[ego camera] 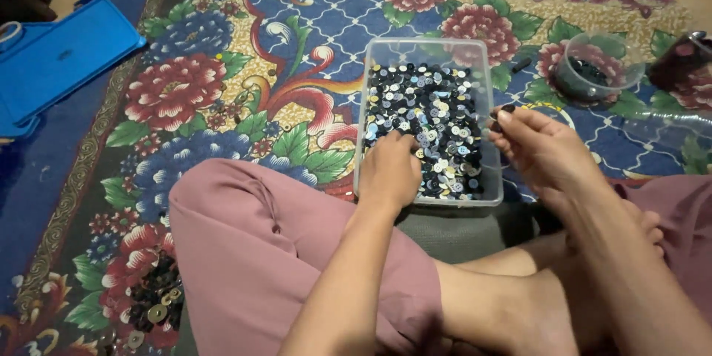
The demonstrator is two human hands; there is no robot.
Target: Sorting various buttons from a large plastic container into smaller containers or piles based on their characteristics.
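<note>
Floral carpet [222,89], left hand [389,170] in button tray [426,48], right hand [541,150] pinching dark button [507,109]

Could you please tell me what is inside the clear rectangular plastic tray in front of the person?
The clear rectangular plastic tray holds many small mixed buttons, mostly dark, some pale. The left hand covers those at its near corner; deeper layers are hidden.

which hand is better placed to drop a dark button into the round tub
Right. The right hand already pinches a dark button and sits nearer the round tub; the left hand rests in the rectangular tray.
</note>
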